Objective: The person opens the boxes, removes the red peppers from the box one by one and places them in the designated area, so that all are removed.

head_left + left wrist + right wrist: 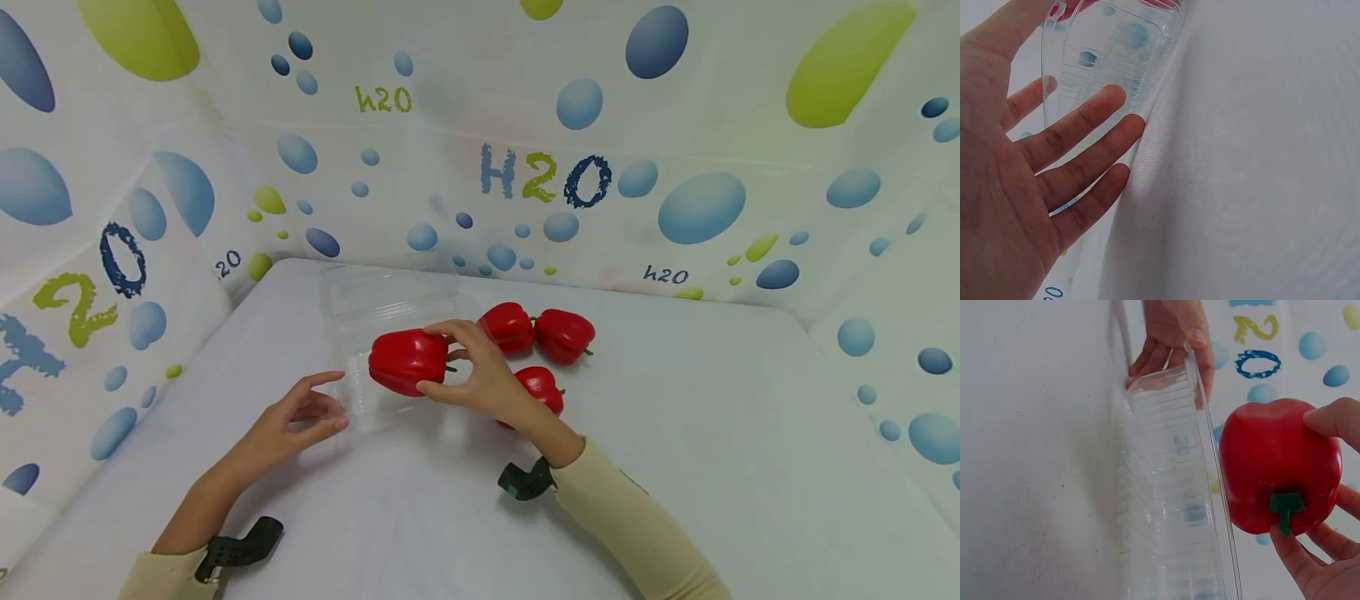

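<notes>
My right hand (476,371) grips a red bell pepper (407,362) between thumb and fingers, its green stem toward the palm. The pepper is over the clear plastic container (360,400), whose lid (390,292) stands open at the back. In the right wrist view the held pepper (1280,465) is right at the container's rim (1216,475). My left hand (303,417) is at the container's left side with fingers spread and relaxed, holding nothing; in the left wrist view its fingers (1085,115) overlap the clear wall (1110,56).
Two more red bell peppers, one (510,327) beside another (564,336), lie right of the container. A third pepper (542,388) lies nearer, partly behind my right wrist. A white cloth (712,433) covers the table; a patterned curtain (465,100) hangs behind.
</notes>
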`<move>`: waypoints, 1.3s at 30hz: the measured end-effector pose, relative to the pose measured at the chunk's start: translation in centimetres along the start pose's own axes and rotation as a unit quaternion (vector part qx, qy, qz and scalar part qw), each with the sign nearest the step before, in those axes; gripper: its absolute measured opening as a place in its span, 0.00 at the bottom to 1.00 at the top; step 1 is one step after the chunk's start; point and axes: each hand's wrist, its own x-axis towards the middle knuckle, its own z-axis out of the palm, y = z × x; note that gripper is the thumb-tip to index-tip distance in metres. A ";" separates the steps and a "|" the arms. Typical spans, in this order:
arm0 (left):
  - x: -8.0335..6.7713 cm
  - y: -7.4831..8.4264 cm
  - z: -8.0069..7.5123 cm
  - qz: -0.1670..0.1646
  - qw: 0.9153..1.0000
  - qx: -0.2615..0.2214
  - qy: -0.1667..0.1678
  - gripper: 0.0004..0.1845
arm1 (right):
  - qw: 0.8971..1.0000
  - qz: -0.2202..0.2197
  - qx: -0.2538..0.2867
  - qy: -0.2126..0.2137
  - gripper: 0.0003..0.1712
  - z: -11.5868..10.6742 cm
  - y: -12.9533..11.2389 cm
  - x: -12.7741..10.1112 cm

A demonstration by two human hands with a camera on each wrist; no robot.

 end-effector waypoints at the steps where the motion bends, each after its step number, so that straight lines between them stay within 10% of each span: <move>1: 0.0 0.0 0.0 0.001 1.000 0.000 0.000 0.34 | 1.000 0.001 0.001 0.000 0.39 -0.1 0.0 -0.1; 39: 0.1 -0.8 0.1 0.001 1.000 0.005 0.004 0.33 | 0.999 0.018 0.008 0.031 0.40 -2.3 0.8 -1.5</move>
